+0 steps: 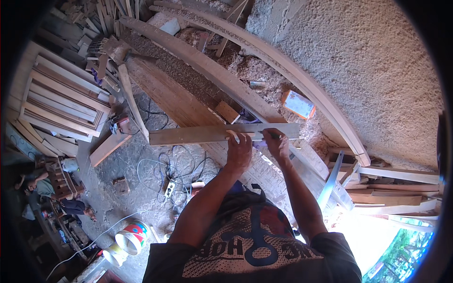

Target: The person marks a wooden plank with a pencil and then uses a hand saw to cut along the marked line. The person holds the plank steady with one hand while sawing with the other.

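A long, flat wooden board (188, 135) lies crosswise in front of me, over the workbench. My left hand (239, 152) grips its near edge around the middle, fingers bent over the top face. Just to the right, my right hand (277, 142) is closed in a pinch over the same board, with a small dark thing at its fingertips that I cannot make out. Under the board runs a wide wooden workbench plank (177, 101), slanting from far left to near right. Beyond the board, a short wooden block (227, 112) rests on the bench.
Long curved beams (302, 70) lie beyond the bench amid shavings. An orange and white box (298, 104) sits there. Tangled cables and a power strip (169, 189) lie on the floor. Left are slatted panels (66, 96), buckets (132, 237) and a seated person (42, 184).
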`<state>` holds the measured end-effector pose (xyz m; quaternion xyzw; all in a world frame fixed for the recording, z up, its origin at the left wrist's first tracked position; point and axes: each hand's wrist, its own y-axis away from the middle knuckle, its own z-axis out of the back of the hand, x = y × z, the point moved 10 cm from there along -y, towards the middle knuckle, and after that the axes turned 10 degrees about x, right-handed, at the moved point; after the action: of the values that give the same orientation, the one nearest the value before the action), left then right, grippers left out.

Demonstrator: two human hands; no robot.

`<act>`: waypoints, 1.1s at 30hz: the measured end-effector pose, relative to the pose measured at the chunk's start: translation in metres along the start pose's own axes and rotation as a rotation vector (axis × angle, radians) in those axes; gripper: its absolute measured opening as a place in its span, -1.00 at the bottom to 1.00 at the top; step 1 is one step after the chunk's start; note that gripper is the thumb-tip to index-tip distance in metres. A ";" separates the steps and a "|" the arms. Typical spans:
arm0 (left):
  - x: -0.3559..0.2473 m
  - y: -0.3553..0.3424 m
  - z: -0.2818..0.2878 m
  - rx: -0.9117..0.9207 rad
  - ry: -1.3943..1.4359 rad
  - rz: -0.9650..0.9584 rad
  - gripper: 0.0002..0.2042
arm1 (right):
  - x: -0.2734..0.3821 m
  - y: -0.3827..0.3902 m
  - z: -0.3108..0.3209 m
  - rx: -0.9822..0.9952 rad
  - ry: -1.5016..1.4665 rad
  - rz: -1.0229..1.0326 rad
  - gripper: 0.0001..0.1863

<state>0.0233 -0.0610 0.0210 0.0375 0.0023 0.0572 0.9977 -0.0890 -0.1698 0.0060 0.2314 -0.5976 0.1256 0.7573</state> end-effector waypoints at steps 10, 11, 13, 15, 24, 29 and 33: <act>0.000 -0.003 -0.006 0.040 0.028 -0.013 -0.38 | -0.021 0.017 -0.012 -0.051 0.040 -0.030 -0.79; 0.000 -0.004 -0.004 0.025 0.019 -0.012 -0.38 | -0.020 0.016 -0.012 -0.044 0.051 -0.023 -0.79; -0.002 -0.003 -0.007 -0.002 0.004 -0.007 -0.37 | -0.019 0.016 -0.013 -0.027 0.074 -0.013 -0.79; 0.000 -0.003 -0.013 0.006 0.012 0.000 -0.38 | -0.019 0.014 -0.016 -0.023 0.091 -0.014 -0.80; -0.001 -0.004 -0.006 0.027 -0.015 -0.006 -0.39 | -0.018 0.019 -0.018 -0.024 0.133 -0.002 -0.83; -0.001 -0.008 -0.005 0.064 -0.017 -0.060 -0.45 | -0.009 0.020 -0.012 -0.025 0.105 0.008 -0.83; 0.024 -0.016 -0.014 0.032 0.143 -0.264 -0.52 | 0.023 0.022 -0.004 -0.009 0.060 0.118 -0.84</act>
<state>0.0485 -0.0734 0.0059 0.0486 0.0793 -0.0722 0.9930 -0.0906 -0.1507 0.0322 0.1885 -0.5879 0.1740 0.7672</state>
